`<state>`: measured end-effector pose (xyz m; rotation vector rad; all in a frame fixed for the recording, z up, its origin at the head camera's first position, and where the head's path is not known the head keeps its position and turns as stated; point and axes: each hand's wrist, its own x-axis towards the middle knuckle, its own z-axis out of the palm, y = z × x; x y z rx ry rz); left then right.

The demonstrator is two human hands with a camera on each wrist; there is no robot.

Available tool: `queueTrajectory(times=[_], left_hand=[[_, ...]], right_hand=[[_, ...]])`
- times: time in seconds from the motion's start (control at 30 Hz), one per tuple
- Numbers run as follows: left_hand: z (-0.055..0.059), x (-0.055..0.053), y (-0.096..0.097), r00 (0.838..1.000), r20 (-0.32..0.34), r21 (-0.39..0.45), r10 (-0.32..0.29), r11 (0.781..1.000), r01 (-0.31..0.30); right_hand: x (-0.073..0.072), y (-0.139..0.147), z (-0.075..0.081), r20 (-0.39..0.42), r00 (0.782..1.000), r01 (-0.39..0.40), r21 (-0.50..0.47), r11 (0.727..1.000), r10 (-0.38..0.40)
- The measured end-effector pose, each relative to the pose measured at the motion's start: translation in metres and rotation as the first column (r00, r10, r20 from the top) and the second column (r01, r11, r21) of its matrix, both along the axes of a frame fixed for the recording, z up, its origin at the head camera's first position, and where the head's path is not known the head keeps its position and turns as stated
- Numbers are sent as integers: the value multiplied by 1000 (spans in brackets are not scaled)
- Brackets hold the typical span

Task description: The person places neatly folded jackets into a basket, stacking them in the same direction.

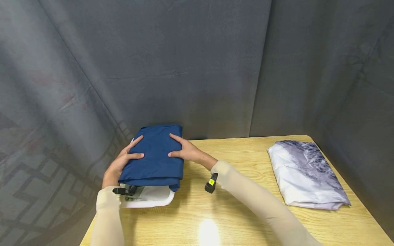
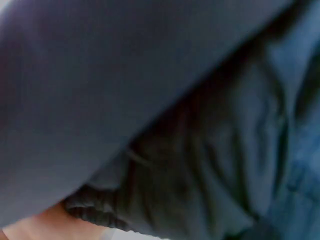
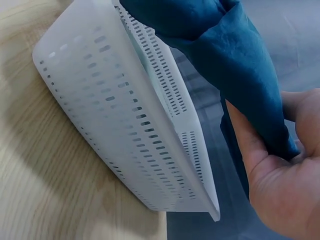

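A folded navy-blue cloth (image 1: 158,155) is held over a white perforated plastic basket (image 3: 115,100). My left hand (image 1: 121,160) grips the cloth's left edge, thumb on top. On the opposite edge, my right hand (image 1: 187,150) grips it too; in the right wrist view, this hand (image 3: 280,185) has fingers beneath the fold and the cloth (image 3: 235,65) is raised above the basket rim. Dark, gathered fabric (image 2: 175,190) fills most of the left wrist view, with a bit of the left hand (image 2: 55,225) at the lower left. Most of the basket's inside is hidden.
A folded white-and-grey patterned cloth (image 1: 307,174) lies at the right side of the wooden table (image 1: 234,212). Grey curtains (image 1: 184,68) hang close behind the table and at both sides. The basket stands near the table's left edge.
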<state>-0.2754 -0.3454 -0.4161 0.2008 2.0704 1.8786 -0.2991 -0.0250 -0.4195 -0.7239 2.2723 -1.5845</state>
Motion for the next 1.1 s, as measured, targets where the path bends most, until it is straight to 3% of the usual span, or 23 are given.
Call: queueTrajectory(times=[0.23, 0.5, 0.73, 0.9, 1.1], left_hand=[[1, -2, -11, 1000, 12, -23, -6, 1000, 6], [1, -7, -19, 1000, 14, -103, 26, 994, -24], [-1, -9, -25, 998, 36, -122, 52, 991, -48], [-2, -11, -29, 997, -5, -208, 75, 975, -74], [-4, -11, -33, 996, -25, -252, 90, 963, -93]], right_hand=[[2, -9, -4, 22, 1000, 4, -3, 1000, -4], [-1, -18, -10, 49, 999, 5, -30, 1000, -3], [1, -26, -14, 57, 998, 31, -27, 999, -29], [2, -32, -17, 78, 996, 38, -30, 999, -36], [4, -37, -21, 100, 995, 33, -32, 999, -30]])
